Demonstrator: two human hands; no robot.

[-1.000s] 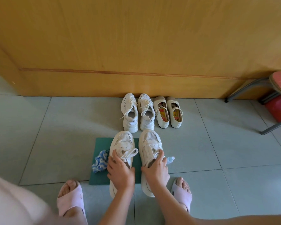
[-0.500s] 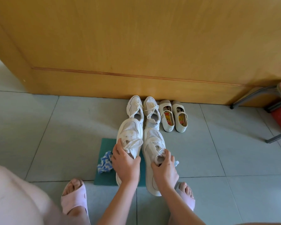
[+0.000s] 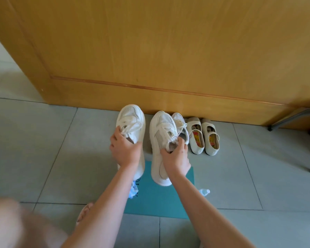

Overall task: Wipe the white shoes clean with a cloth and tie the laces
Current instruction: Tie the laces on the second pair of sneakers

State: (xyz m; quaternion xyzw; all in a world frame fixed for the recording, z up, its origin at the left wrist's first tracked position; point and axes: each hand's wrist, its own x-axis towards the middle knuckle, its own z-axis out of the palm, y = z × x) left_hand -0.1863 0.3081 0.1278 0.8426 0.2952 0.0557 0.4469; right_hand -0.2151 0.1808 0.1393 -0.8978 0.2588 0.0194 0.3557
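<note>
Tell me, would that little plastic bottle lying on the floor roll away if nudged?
Probably. The bottle lies on its side on smooth floor tiles, so a nudge would likely roll it. It looks small and clear, so probably light; how full it is cannot be told.

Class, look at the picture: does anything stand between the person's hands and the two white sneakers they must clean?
Nothing does. The left hand already grips the left sneaker at its opening, and the right hand grips the right sneaker the same way.

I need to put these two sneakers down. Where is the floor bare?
Bare tiles lie left of the left hand, and right of the strap shoes up to the chair legs. Crowded: the mat, with cloth and bottle at its edges.
</note>
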